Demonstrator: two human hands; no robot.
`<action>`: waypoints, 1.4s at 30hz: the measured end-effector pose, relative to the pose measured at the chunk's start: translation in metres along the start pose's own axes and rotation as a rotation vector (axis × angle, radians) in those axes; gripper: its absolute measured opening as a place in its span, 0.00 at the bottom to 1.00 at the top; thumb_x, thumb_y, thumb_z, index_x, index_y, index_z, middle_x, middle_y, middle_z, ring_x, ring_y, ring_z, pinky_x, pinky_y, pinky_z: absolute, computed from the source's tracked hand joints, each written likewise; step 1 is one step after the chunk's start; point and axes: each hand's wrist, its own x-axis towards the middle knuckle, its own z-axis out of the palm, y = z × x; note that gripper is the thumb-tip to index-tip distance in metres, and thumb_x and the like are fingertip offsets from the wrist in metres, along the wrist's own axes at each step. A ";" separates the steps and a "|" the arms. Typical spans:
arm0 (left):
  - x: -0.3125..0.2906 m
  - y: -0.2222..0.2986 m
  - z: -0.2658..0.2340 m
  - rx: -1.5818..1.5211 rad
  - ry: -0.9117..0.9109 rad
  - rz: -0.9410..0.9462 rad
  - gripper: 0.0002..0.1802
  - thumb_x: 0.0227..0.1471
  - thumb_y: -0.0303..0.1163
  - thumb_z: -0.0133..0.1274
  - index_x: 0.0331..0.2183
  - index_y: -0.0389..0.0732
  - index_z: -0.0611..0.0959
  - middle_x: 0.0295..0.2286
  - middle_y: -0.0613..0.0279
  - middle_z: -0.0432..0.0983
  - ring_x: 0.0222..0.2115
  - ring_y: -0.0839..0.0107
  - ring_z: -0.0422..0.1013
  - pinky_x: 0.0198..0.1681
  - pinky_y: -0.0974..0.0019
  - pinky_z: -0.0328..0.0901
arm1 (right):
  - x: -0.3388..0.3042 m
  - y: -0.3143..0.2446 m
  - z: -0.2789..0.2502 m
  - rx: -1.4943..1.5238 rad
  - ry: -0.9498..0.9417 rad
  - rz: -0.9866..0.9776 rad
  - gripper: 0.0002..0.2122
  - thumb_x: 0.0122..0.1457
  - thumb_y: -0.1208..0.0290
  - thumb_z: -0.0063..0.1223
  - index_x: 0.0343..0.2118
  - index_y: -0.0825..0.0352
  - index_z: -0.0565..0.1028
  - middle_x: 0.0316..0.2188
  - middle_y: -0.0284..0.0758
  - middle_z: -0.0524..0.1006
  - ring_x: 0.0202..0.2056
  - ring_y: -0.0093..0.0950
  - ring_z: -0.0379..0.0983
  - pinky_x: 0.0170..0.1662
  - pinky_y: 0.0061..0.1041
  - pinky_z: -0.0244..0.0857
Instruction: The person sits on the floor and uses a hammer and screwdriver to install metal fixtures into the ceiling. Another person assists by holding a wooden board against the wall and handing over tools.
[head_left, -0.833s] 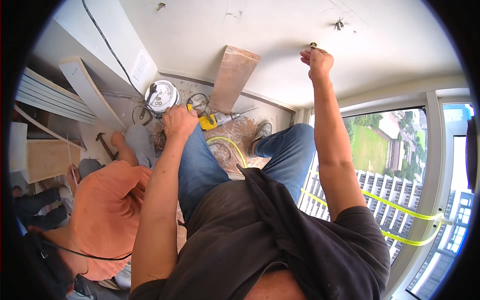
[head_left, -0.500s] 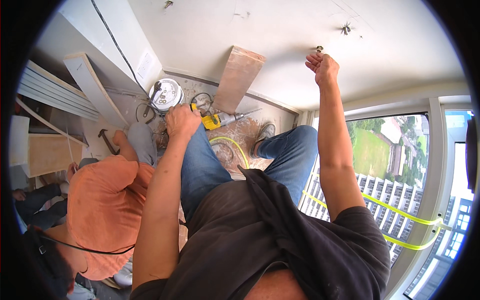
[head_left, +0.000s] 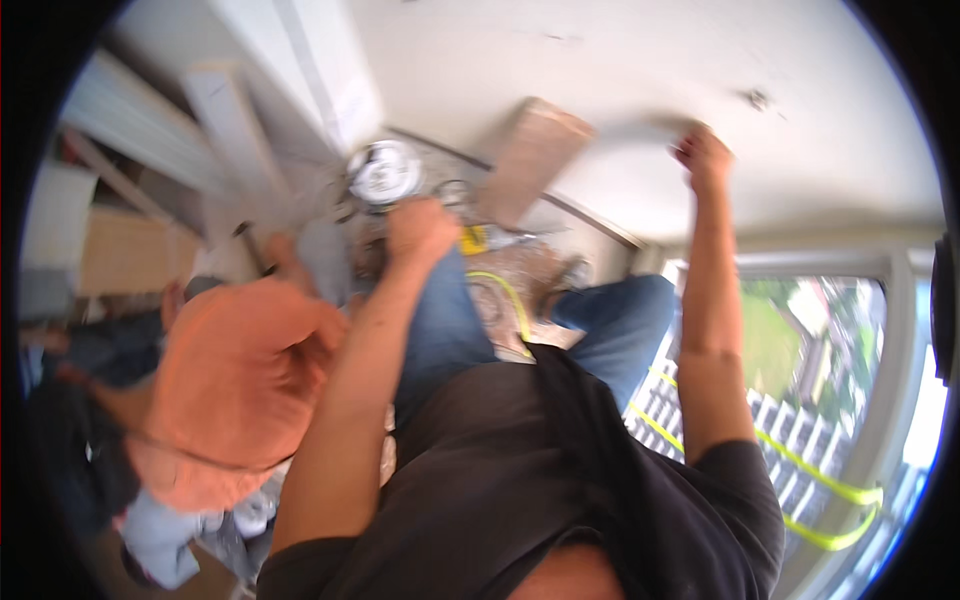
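My right hand (head_left: 704, 155) is raised to the white wall (head_left: 640, 60), its fingers curled together against the surface. Blur hides what sits between the fingertips; the metal fixing seen there earlier does not show. To its right a small metal fixing (head_left: 758, 99) sticks out of the wall. Down at my bent left knee, my left hand (head_left: 424, 232) rests with curled fingers, and whatever may be inside them is hidden. Just beyond this hand stands a white bucket (head_left: 386, 173) with dark items on top. Beside the knee a yellow power drill (head_left: 474, 239) lies on the floor, partly covered.
A brown board (head_left: 536, 160) leans on the wall. A person in an orange shirt (head_left: 235, 385) crouches close on my left, near a hammer (head_left: 252, 248) and stacked panels (head_left: 150, 125). A yellow-green strap (head_left: 820, 490) crosses the window (head_left: 800, 350) at my right.
The whole view has swung and blurred, so everything sits further right and lower. My right hand's fingers now look more tightly curled at the wall. My left hand stays on the knee.
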 end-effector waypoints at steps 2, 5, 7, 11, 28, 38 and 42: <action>0.009 -0.015 0.025 -0.041 0.076 0.003 0.20 0.51 0.43 0.56 0.30 0.34 0.89 0.33 0.40 0.83 0.38 0.45 0.81 0.44 0.46 0.73 | 0.011 0.003 -0.001 0.092 -0.014 0.071 0.11 0.64 0.63 0.57 0.25 0.60 0.73 0.20 0.30 0.70 0.20 0.24 0.66 0.27 0.28 0.72; 0.005 0.000 0.011 -0.033 0.028 0.017 0.22 0.54 0.42 0.54 0.40 0.33 0.88 0.46 0.42 0.81 0.52 0.47 0.73 0.57 0.48 0.66 | 0.037 0.019 -0.029 0.332 -0.072 0.217 0.08 0.66 0.65 0.55 0.31 0.60 0.74 0.23 0.31 0.73 0.22 0.26 0.68 0.32 0.31 0.71; -0.002 -0.006 0.011 -0.055 0.042 -0.022 0.23 0.54 0.42 0.54 0.41 0.33 0.88 0.47 0.43 0.81 0.53 0.47 0.71 0.57 0.47 0.65 | 0.022 0.009 -0.017 0.423 -0.118 0.255 0.07 0.68 0.67 0.52 0.34 0.64 0.75 0.27 0.32 0.77 0.25 0.27 0.71 0.36 0.33 0.72; -0.003 -0.005 0.012 -0.094 0.054 -0.014 0.22 0.54 0.42 0.55 0.41 0.33 0.88 0.47 0.45 0.81 0.53 0.49 0.71 0.57 0.46 0.65 | 0.031 0.007 -0.024 0.582 -0.168 0.294 0.06 0.69 0.72 0.48 0.35 0.67 0.74 0.29 0.35 0.78 0.28 0.28 0.73 0.40 0.36 0.73; -0.008 -0.010 0.007 -0.141 0.091 0.004 0.22 0.53 0.40 0.53 0.39 0.31 0.87 0.44 0.41 0.81 0.49 0.45 0.72 0.56 0.47 0.66 | 0.018 0.012 -0.006 0.097 0.120 0.010 0.14 0.60 0.64 0.68 0.35 0.69 0.75 0.30 0.35 0.78 0.28 0.29 0.76 0.39 0.40 0.81; -0.004 -0.010 0.013 -0.150 0.087 -0.010 0.23 0.53 0.42 0.54 0.40 0.31 0.87 0.45 0.42 0.80 0.51 0.48 0.71 0.57 0.47 0.65 | 0.029 0.018 -0.014 0.073 0.158 0.071 0.21 0.63 0.57 0.63 0.42 0.76 0.76 0.37 0.44 0.78 0.37 0.36 0.79 0.41 0.40 0.81; -0.001 -0.012 0.016 -0.124 0.067 -0.018 0.23 0.53 0.43 0.55 0.41 0.32 0.87 0.45 0.43 0.81 0.51 0.49 0.72 0.57 0.47 0.65 | 0.026 0.023 -0.023 0.011 0.176 -0.098 0.23 0.56 0.63 0.72 0.45 0.78 0.77 0.35 0.43 0.78 0.33 0.35 0.79 0.35 0.33 0.82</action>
